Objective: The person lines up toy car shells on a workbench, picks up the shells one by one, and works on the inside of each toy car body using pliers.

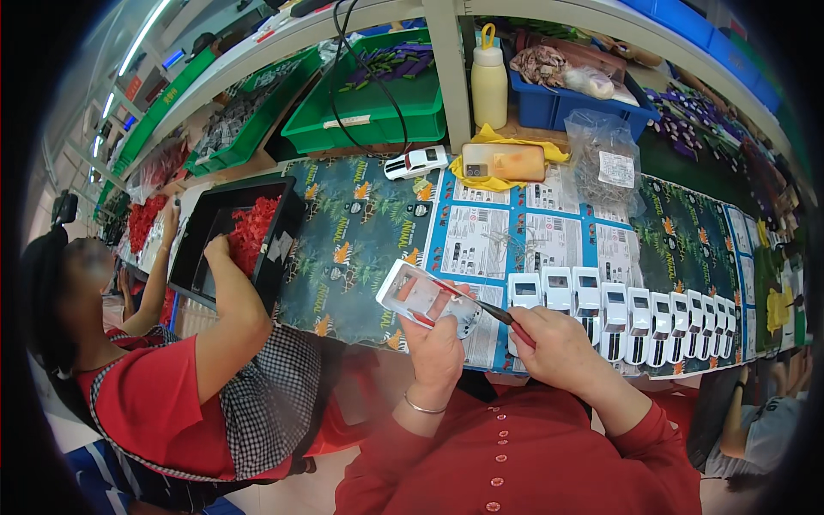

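My left hand (435,348) is closed around a white toy car shell (400,290), its hollow inside facing up. Red and clear parts show within it. In my right hand (558,343) is a slim hand tool (495,312) with a dark metal end and a red handle; its exact kind is hard to make out. The tool's tip reaches the edge of the shell. Close by my right hand, several white toy car bodies (614,319) with dark windows stand in a row along the table's near edge.
A finished-looking white toy car (416,163) sits farther back, beside a phone (503,162) on a yellow cloth. A clear bag (603,163) of wire-like pieces lies right of it. At left, a co-worker's arm (236,292) reaches into a black crate (286,232) of red parts.
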### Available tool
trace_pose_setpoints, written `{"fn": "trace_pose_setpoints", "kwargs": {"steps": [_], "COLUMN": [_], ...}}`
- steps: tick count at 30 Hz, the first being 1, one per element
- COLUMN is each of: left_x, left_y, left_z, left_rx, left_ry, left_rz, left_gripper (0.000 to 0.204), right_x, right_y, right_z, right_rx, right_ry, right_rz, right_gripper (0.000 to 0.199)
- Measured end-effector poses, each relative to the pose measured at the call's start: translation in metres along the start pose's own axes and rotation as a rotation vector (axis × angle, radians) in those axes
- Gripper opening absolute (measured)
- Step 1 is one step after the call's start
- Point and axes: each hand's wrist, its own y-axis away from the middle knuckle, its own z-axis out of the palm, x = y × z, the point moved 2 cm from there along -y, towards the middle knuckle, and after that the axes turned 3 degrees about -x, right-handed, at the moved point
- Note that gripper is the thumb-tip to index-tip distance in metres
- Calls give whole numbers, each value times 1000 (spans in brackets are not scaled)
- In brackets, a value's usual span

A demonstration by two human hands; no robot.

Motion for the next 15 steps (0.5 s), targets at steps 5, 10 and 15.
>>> {"fn": "trace_pose_setpoints", "kwargs": {"steps": [5, 10, 15], "left_x": [-5, -2, -3], "left_y": [-1, -2, -2], "left_z": [-4, -7, -5], "left_rx": [36, 51, 73], "left_ry": [33, -3, -51], "left_rz": [5, 55, 98], "left_gripper": [74, 73, 71], "right_x": [0, -1, -9], "right_y": [-1, 3, 8], "right_z": [-5, -15, -10], "right_rx": [-69, -115, -134], "right_ry": [-139, -229, -231], "right_rz": [38, 129, 48], "right_gripper": [27, 31, 28]}}
